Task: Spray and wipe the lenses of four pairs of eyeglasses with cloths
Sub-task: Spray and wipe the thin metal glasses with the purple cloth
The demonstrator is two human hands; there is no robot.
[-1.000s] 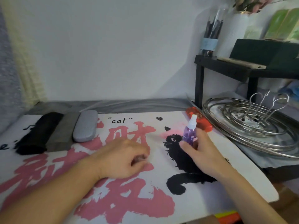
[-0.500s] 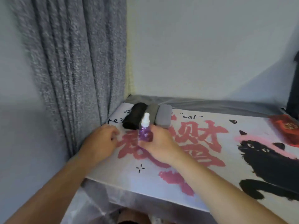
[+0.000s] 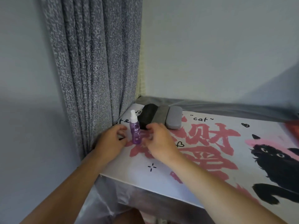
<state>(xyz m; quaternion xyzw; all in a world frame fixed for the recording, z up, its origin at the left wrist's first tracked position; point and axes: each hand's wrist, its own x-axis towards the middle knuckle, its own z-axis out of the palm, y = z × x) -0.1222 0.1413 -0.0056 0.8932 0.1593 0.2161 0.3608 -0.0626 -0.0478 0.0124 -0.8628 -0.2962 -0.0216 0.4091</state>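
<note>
— Why is the spray bottle (image 3: 135, 128) upright at the bench (image 3: 142, 177) corner?

— Handy beside the three cases (image 3: 161, 116). My right hand (image 3: 159, 140) is released beside it; left hand (image 3: 111, 141) loosely curled, empty.

Head view; downward, close over desk (image 3: 210, 183)

Curtain (image 3: 97, 75) crowds the left; mat (image 3: 202, 159) rightward lies open.

Stuff you can't really make out here

The black cat print (image 3: 275, 172) runs off the right edge, the spray bottle (image 3: 135, 130) label's too small to read, and something grey's tucked under the left hand (image 3: 111, 139).
</note>
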